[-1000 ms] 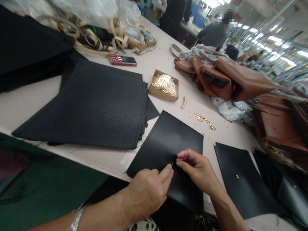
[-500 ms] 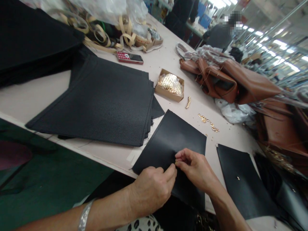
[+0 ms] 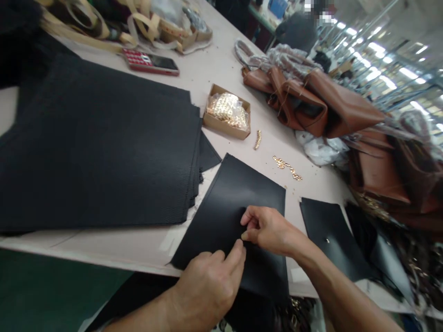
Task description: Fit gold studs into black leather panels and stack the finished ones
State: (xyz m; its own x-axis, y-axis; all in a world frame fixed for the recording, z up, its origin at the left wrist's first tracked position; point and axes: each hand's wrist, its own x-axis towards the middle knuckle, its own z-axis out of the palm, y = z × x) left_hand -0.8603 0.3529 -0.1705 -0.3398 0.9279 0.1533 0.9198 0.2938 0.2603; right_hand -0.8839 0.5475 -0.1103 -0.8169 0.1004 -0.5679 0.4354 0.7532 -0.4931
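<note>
A black leather panel (image 3: 242, 184) lies in front of me at the table's edge, its near part overhanging. Over its middle, my left hand (image 3: 216, 281) is closed, its index finger stretched toward the other hand's fingertips. My right hand (image 3: 266, 230) comes in from the right with thumb and forefinger curled in a pinch. Both sets of fingertips almost meet just above the leather. Whatever they hold is too small or too hidden to make out. Beyond the panel lie a small gold chain piece (image 3: 258, 139) and a scatter of gold links (image 3: 287, 167).
A stack of black leather panels (image 3: 104, 152) covers the left. Behind it are a red phone (image 3: 151, 62) and a carton of gold hardware (image 3: 226, 113). Another black panel (image 3: 328, 235) with a small metal fitting lies right. Brown bags (image 3: 332, 101) line the far right; a person (image 3: 297, 32) is behind.
My view has shifted closer and to the right, so the scene slides left and up. Both hands stay together over the panel; my right fingers are slightly more curled.
</note>
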